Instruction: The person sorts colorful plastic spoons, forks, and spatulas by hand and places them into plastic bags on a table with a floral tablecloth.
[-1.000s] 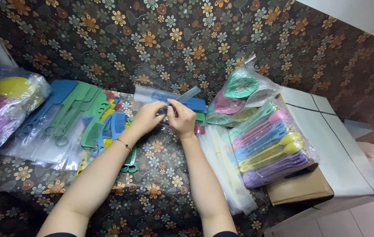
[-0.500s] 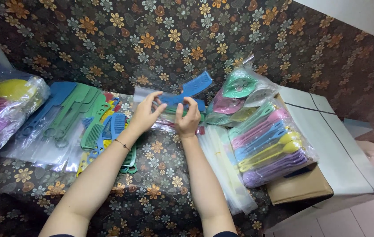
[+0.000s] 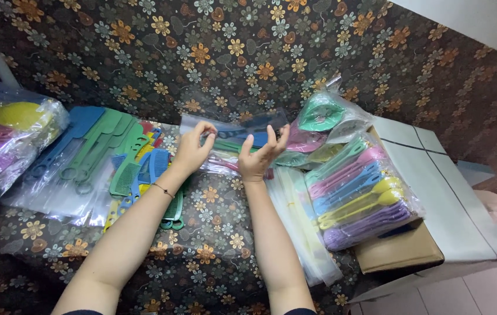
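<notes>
both raised: left hand (image 3: pixel 193 149) pinches a clear packet (image 3: pixel 228 140); right hand (image 3: pixel 260 154) fingers spread, touching it.

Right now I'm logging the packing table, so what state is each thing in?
Left hand: raised, pinching the clear bag.
Right hand: raised, fingers spread on it.
Clear bag: lifted, blue comb inside.
Loose combs: lying flat, unbagged.
Bagged pastel combs: resting on the box.
Cardboard box: closed.

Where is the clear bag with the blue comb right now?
In the head view, the clear bag is held up at centre between left hand and right hand.
</notes>
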